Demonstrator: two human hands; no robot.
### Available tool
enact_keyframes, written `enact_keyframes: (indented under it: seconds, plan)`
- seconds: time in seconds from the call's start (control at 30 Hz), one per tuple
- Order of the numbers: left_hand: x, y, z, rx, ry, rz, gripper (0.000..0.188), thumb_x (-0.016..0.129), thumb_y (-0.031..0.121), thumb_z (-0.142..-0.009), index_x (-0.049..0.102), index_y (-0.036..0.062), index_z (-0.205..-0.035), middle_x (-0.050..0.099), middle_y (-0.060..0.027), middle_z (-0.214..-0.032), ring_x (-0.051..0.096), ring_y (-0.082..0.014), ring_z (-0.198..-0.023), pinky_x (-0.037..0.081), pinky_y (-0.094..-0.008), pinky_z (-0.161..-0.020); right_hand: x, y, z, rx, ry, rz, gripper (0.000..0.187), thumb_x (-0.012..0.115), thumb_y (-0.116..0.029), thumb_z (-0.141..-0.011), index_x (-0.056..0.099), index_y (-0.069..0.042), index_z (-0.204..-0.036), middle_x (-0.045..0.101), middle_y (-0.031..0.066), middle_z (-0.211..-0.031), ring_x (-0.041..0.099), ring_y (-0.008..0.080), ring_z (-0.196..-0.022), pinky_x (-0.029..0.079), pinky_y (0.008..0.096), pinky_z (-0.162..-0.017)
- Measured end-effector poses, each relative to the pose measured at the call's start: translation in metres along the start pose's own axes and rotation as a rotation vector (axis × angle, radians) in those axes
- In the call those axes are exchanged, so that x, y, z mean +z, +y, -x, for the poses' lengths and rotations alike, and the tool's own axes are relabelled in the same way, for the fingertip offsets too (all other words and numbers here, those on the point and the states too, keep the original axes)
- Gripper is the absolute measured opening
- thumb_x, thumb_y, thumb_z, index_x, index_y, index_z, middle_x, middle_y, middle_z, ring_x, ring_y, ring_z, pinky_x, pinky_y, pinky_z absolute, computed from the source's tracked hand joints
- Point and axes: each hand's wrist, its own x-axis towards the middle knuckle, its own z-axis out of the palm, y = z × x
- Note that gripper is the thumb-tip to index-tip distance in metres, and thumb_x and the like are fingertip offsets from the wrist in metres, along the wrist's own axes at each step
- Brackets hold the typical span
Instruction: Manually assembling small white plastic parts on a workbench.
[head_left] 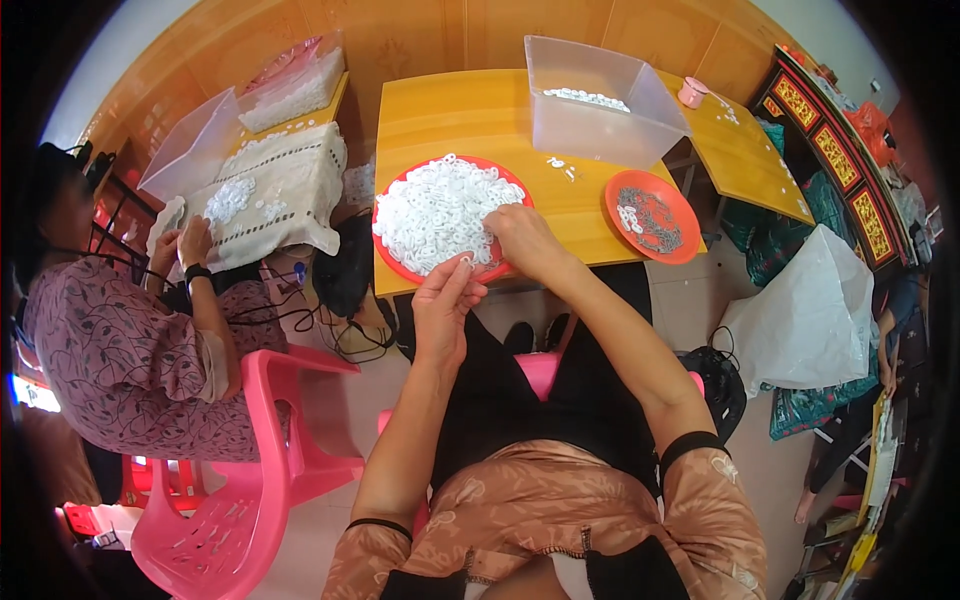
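- Tan patterned shirt [570,480] and bare forearms lie nearest the camera, both arms reaching far toward the yellow wooden desk [450,115].
- Left hand [440,300], at the near rim of the red bowl [514,184], pinches one small white plastic piece [466,259] between thumb and fingertips; its long axis is too small to make out.
- Right hand [522,238] sits just far and right of that piece, fingers bent, fingertips at the right edge of the heap of white plastic pieces [440,210]; whether they grip anything cannot be told.
- The heap fills most of the bowl, spreading left and far from the right hand, and far from the left hand.
- Right of the bowl, well apart from it, stands the orange plate [668,256] with small grey metal parts [660,215] and a few white pieces; the right hand is the nearer one to it.
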Motion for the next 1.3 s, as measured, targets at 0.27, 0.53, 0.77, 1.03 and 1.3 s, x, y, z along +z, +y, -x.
enact_keyframes:
  seconds: [0.27, 0.53, 0.77, 1.03, 1.3]
  plan:
    - [0.003, 0.001, 0.003, -0.007, -0.065, 0.037, 0.02, 0.059, 0.013, -0.087, 0.061, 0.0015, -0.103, 0.066, -0.007, -0.088, 0.059, -0.0088, -0.066, 0.046, -0.0188, -0.061, -0.034, -0.04, 0.029, 0.514, 0.146, -1.347, 0.023, 0.059, -0.007, -0.083, 0.061, 0.001, -0.105, 0.063, 0.0048, -0.082, 0.058, 0.0089, -0.074, 0.046, 0.0214, -0.066]
    - [0.008, -0.001, 0.008, -0.04, -0.188, 0.125, 0.017, 0.055, 0.012, -0.089, 0.06, 0.0024, -0.102, 0.065, -0.0059, -0.087, 0.06, -0.0093, -0.072, 0.047, -0.0208, -0.066, -0.049, -0.065, 0.048, 0.708, 0.142, -1.672, 0.023, 0.06, -0.007, -0.084, 0.06, 0.001, -0.105, 0.064, 0.0059, -0.088, 0.058, 0.0082, -0.076, 0.046, 0.0204, -0.066]
    - [0.007, 0.001, 0.008, -0.019, -0.19, 0.174, 0.016, 0.054, 0.012, -0.09, 0.058, 0.0024, -0.102, 0.065, -0.0066, -0.086, 0.062, -0.0117, -0.074, 0.049, -0.0232, -0.07, -0.042, -0.061, 0.06, 0.768, 0.175, -1.827, 0.019, 0.062, -0.005, -0.08, 0.063, 0.001, -0.098, 0.062, 0.0037, -0.077, 0.054, 0.0066, -0.063, 0.043, 0.0175, -0.058]
    - [0.008, 0.002, 0.009, 0.006, -0.166, 0.107, 0.016, 0.055, 0.012, -0.089, 0.058, 0.0018, -0.101, 0.065, -0.0084, -0.086, 0.062, -0.0128, -0.072, 0.049, -0.0231, -0.068, -0.055, -0.066, 0.062, 0.794, 0.137, -1.737, 0.021, 0.063, -0.007, -0.08, 0.063, 0.002, -0.099, 0.063, 0.0041, -0.079, 0.055, 0.0068, -0.066, 0.045, 0.0193, -0.06]
    - [0.019, 0.0, 0.016, 0.123, -0.091, -0.176, 0.017, 0.059, 0.01, -0.086, 0.057, -0.001, -0.099, 0.066, -0.0109, -0.083, 0.062, -0.013, -0.068, 0.047, -0.021, -0.063, -0.059, -0.07, 0.062, 0.925, 0.303, -1.872, 0.021, 0.063, -0.01, -0.081, 0.062, -0.001, -0.1, 0.064, 0.0051, -0.083, 0.059, 0.0079, -0.071, 0.047, 0.0214, -0.064]
